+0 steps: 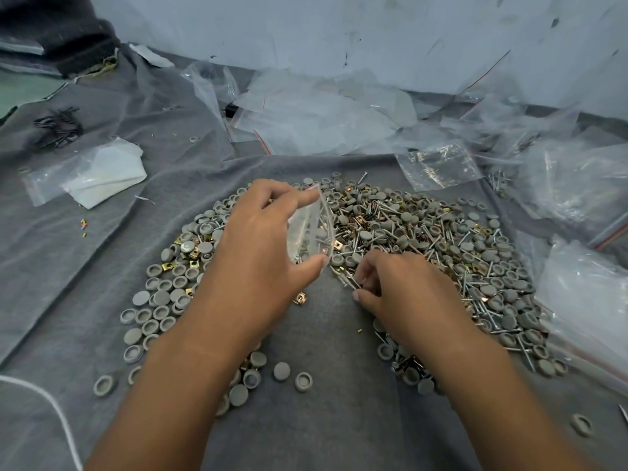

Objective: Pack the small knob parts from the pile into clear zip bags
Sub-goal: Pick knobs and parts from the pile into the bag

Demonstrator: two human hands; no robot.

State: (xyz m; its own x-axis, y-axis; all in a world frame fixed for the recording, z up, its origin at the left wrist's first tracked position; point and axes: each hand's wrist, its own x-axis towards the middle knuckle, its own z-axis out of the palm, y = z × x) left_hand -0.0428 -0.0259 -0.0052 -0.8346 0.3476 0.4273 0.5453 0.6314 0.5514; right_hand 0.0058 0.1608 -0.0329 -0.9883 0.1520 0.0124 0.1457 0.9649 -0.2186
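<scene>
A wide pile of small grey round knob caps (pixel 441 239), mixed with silver screws and brass clips, curves across a grey cloth (pixel 323 385). My left hand (pixel 258 246) holds a small clear zip bag (pixel 311 229) above the pile, its mouth pinched wide between thumb and forefinger, a few parts inside. Just right of the bag, my right hand (pixel 401 287) rests low at the pile's inner edge, its fingers pinched on several silver screws (pixel 346 282).
Loose clear zip bags (pixel 316 117) are heaped along the back by a pale wall. More bags, some filled (pixel 584 185), lie at the right. A bag with white paper (pixel 91 175) and dark wire pieces (pixel 57 125) sit at the left. A white cord (pixel 57 413) crosses the near left.
</scene>
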